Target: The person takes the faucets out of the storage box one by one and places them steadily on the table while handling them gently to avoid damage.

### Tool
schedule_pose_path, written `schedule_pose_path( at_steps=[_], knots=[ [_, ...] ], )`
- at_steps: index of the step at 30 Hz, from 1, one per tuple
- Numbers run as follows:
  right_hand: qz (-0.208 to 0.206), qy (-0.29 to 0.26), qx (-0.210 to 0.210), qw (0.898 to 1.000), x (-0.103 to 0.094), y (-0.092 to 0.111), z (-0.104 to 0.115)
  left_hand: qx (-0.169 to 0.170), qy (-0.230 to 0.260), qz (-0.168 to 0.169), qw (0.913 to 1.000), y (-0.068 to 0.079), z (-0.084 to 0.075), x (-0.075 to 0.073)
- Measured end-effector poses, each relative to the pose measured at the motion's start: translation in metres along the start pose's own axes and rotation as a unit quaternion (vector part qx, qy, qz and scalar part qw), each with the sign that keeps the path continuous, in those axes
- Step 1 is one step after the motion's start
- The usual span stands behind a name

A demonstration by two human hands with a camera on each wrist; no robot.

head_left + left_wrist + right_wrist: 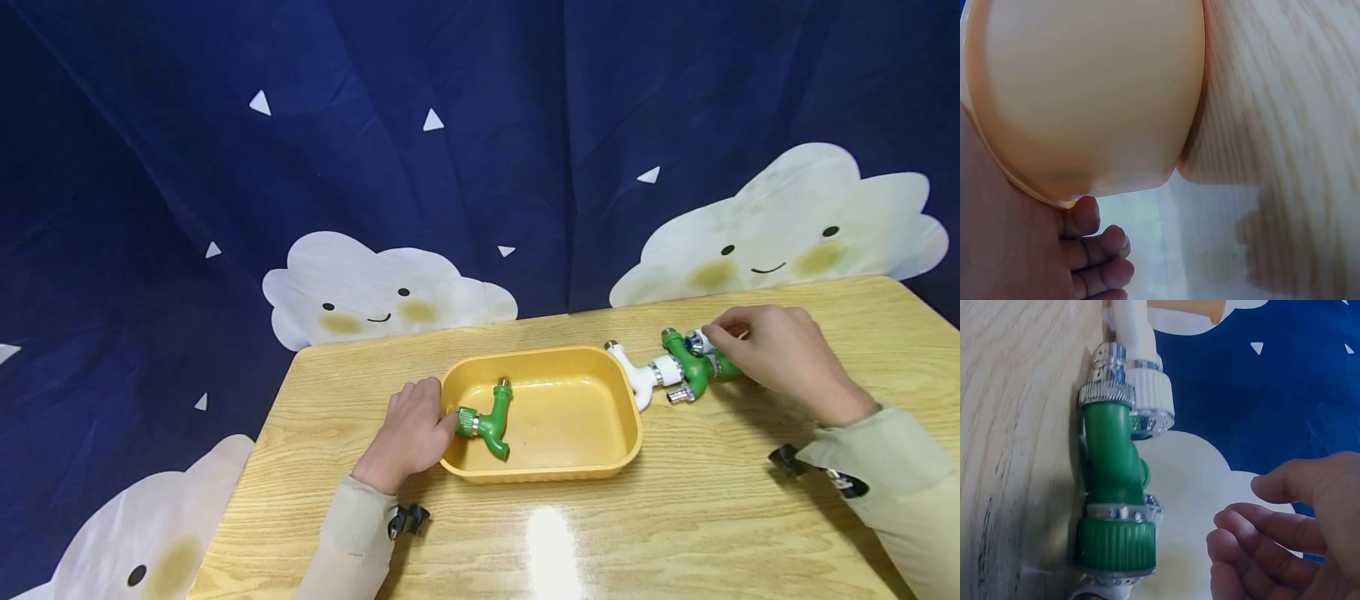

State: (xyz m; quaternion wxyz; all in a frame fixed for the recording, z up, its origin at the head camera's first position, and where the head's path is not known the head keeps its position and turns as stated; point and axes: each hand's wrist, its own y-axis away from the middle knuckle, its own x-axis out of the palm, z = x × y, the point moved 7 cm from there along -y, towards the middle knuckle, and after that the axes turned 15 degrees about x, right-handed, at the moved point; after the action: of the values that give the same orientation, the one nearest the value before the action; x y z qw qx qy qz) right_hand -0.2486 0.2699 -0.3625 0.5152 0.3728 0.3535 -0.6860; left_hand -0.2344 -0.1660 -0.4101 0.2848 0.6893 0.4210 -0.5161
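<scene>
A yellow plastic basin sits on the table, a green tap lying inside it. My left hand grips its left rim, thumb over the edge and fingers curled outside, below the basin wall in the left wrist view. To the right lie a white tap and another green tap, close together. Partly hidden by my right hand is a white knob with a chrome end. In the right wrist view this hand hangs beside the green tap, thumb and fingers apart, nothing between them.
The wooden table ends at a dark blue curtain printed with clouds and triangles. The white tap's left side lies close against the basin's right wall. Black wrist straps are on both sleeves.
</scene>
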Motion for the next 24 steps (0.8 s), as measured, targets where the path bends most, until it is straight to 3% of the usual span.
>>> schedule_pose_path(
  at_steps=[16,24],
  knots=[
    [-0.017,0.006,-0.056,0.998,0.0,0.013,0.022,-0.004,0.005,0.0,1.0,0.0,0.001,0.001],
    [-0.002,0.006,-0.059,0.998,0.003,0.019,0.03,-0.006,0.007,-0.003,1.0,-0.001,0.001,0.001]
  ],
)
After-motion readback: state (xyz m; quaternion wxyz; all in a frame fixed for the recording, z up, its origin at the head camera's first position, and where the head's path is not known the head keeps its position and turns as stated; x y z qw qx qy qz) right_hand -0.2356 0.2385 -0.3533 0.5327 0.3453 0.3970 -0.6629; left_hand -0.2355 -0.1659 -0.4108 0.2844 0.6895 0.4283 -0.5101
